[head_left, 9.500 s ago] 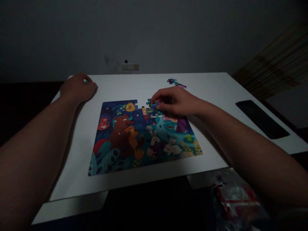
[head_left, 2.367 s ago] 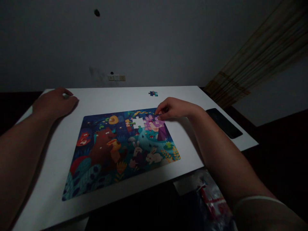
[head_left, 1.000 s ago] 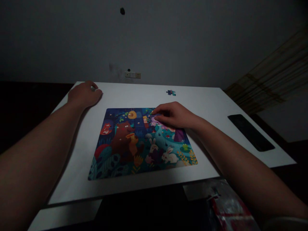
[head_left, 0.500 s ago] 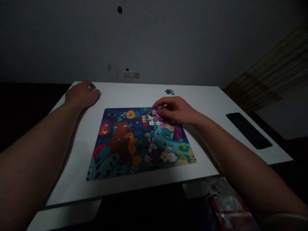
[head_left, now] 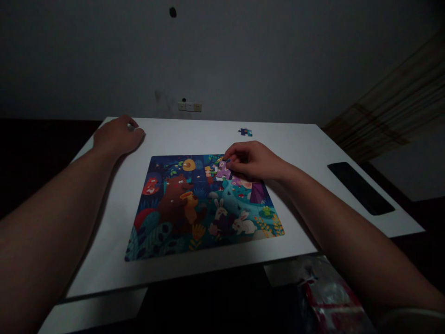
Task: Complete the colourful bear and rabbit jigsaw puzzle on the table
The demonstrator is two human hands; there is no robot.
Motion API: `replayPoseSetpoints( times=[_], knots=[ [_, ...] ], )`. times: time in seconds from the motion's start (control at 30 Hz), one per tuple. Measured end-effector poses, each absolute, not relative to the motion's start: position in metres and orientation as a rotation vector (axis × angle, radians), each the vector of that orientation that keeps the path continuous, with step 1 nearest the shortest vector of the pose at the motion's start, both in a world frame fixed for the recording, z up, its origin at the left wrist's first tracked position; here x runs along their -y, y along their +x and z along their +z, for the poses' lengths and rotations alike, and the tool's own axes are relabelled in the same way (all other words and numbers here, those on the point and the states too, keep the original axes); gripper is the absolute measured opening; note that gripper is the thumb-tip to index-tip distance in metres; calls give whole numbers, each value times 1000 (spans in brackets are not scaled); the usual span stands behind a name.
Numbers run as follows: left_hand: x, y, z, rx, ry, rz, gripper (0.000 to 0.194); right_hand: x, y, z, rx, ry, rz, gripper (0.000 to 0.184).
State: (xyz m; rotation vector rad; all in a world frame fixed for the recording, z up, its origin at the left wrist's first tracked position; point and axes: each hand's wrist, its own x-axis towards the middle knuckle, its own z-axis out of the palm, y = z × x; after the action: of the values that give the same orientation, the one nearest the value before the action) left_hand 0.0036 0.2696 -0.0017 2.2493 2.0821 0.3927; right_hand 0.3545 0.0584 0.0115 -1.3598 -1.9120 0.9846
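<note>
A jigsaw puzzle (head_left: 208, 208) with a bear, rabbits and plants lies on the white table. Between thumb and forefinger, my right hand (head_left: 252, 160) pinches a purple puzzle piece (head_left: 223, 170) at the upper right part of the picture. That piece sits tilted over a white gap, covering most of it. Some of the puzzle's upper right is hidden behind my fingers. My left hand (head_left: 118, 134) rests on the table's far left, its fingers loosely curled; whether they hold anything is hidden. One loose puzzle piece (head_left: 245, 132) lies beyond the puzzle.
On the right of the white table (head_left: 194, 137) lies a dark flat phone-like object (head_left: 361, 188). A clear and red plastic bag (head_left: 330, 297) is below the front edge. Wall sockets (head_left: 189, 107) and a grey wall stand behind.
My right hand has lowered the purple piece toward me and turned it, so that it now covers the white gap. The left hand stays in place.
</note>
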Motion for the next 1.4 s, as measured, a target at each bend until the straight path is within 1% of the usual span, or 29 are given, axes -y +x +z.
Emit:
replayPoseSetpoints(
  times=[0.33, 0.5, 0.6, 0.7, 0.9, 1.2, 1.4],
  knots=[
    [-271, 3, -3, -2105, 2282, 361, 52, -59, 352, 11, 1987, -1336, 928, 25],
    [-273, 3, -3, -2110, 2276, 368, 52, -55, 371, 27, 1857, -1378, 992, 19],
    [-273, 4, -2, -2107, 2266, 352, 52, -50, 400, 41, 1818, -1493, 1078, 14],
    [-272, 5, 0, -2119, 2255, 325, 53, -44, 423, 49, 1861, -1672, 1132, 18],
    [-271, 3, -1, -2118, 2268, 342, 55, -45, 423, 47, 2057, -1715, 1003, 25],
    [-271, 4, 0, -2116, 2244, 340, 54, -48, 417, 42, 2170, -1640, 929, 29],
    [-271, 3, -1, -2107, 2263, 354, 53, -48, 412, 42, 2208, -1676, 883, 31]
  ],
)
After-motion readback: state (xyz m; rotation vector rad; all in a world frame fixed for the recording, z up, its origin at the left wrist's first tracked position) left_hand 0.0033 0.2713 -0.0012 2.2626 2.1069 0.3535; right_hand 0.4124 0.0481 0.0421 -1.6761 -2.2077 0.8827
